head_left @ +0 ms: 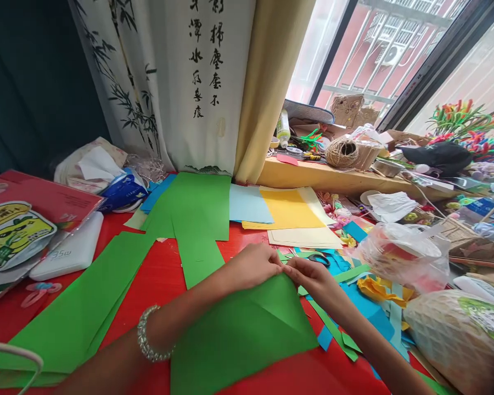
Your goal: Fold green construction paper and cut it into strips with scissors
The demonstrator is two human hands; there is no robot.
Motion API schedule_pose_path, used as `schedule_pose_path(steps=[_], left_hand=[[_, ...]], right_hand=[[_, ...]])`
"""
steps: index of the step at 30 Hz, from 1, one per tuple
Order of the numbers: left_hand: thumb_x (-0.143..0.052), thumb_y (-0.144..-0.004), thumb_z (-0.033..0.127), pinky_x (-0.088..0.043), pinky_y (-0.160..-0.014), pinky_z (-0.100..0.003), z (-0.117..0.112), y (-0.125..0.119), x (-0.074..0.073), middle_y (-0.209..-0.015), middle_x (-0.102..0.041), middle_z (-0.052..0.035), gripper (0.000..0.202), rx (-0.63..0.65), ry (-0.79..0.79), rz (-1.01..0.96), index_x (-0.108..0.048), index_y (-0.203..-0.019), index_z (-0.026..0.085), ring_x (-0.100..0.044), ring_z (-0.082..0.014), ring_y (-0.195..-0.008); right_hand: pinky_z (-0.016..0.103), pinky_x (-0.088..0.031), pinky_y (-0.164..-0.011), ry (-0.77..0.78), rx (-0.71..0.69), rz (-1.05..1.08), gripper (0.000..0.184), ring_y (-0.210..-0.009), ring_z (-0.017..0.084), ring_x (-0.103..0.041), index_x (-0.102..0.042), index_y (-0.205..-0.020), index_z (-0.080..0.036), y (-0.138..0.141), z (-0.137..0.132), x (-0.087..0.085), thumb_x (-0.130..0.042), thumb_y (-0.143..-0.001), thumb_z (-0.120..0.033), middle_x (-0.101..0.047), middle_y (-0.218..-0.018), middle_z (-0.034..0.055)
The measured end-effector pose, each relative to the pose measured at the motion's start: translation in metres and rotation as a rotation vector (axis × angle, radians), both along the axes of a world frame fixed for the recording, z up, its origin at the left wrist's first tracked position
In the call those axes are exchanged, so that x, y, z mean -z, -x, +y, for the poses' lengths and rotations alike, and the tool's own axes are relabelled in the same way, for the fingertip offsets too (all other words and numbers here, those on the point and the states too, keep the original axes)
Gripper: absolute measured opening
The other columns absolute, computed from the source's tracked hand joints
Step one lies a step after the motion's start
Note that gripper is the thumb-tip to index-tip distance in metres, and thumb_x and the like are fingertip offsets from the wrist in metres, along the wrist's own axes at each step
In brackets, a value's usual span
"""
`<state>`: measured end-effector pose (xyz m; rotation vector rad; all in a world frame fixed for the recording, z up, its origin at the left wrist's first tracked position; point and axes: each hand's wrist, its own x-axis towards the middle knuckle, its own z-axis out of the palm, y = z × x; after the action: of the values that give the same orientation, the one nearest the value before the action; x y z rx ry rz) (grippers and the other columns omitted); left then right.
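A sheet of green paper (247, 334) lies in front of me on the red tabletop, a crease running near its upper right part. My left hand (257, 266), with a beaded bracelet on its wrist, pinches the sheet's far corner. Right beside it, my right hand (308, 274) pinches at the same corner, the fingertips of both hands meeting there. Just past my right hand show the dark handles of scissors (319, 259), partly hidden. Longer green strips (78, 296) lie to the left, and another green piece (200, 255) stretches away behind my left hand.
Blue and green paper scraps (366, 302) cover the table on the right. Yellow paper (292, 208) and light blue paper (249, 203) lie at the back. A netted fruit (456, 329) and a plastic bag (407, 255) stand right. A white power bank (69, 247) lies left.
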<state>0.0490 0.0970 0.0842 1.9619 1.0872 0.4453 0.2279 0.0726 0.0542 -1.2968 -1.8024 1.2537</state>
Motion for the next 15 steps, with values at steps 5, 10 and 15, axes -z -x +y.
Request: schedule_pose_path(steps=[5,10,15], left_hand=[[-0.048,-0.075,0.034,-0.039,-0.059,-0.024,0.000,-0.007,0.008,-0.078,-0.066,-0.0030,0.025,-0.032,0.022,-0.064,-0.065,-0.078,0.016,-0.058,-0.0166,-0.074],[-0.052,-0.073,0.034,-0.038,-0.060,-0.027,-0.003,-0.012,0.007,-0.078,-0.063,-0.0046,0.023,-0.071,0.070,-0.100,-0.063,-0.078,0.015,-0.056,-0.0184,-0.075],[-0.059,-0.068,0.031,-0.038,-0.057,-0.025,-0.002,-0.012,0.005,-0.064,-0.052,0.0009,0.016,-0.043,0.203,-0.184,-0.059,-0.069,0.015,-0.049,-0.0126,-0.063]], right_hand=[[0.025,-0.027,-0.050,-0.139,0.077,-0.112,0.037,-0.057,0.013,-0.034,-0.045,-0.064,-0.020,-0.001,0.001,0.002,-0.044,-0.083,-0.052,-0.034,-0.059,-0.0025],[0.026,-0.031,-0.054,-0.206,0.124,-0.174,0.036,-0.061,0.015,-0.038,-0.044,-0.064,-0.020,-0.003,0.001,0.002,-0.043,-0.083,-0.051,-0.042,-0.063,-0.0004],[0.025,-0.030,-0.054,-0.179,0.059,-0.109,0.035,-0.062,0.014,-0.038,-0.042,-0.066,-0.020,-0.003,-0.001,0.004,-0.043,-0.083,-0.050,-0.043,-0.065,-0.0001]])
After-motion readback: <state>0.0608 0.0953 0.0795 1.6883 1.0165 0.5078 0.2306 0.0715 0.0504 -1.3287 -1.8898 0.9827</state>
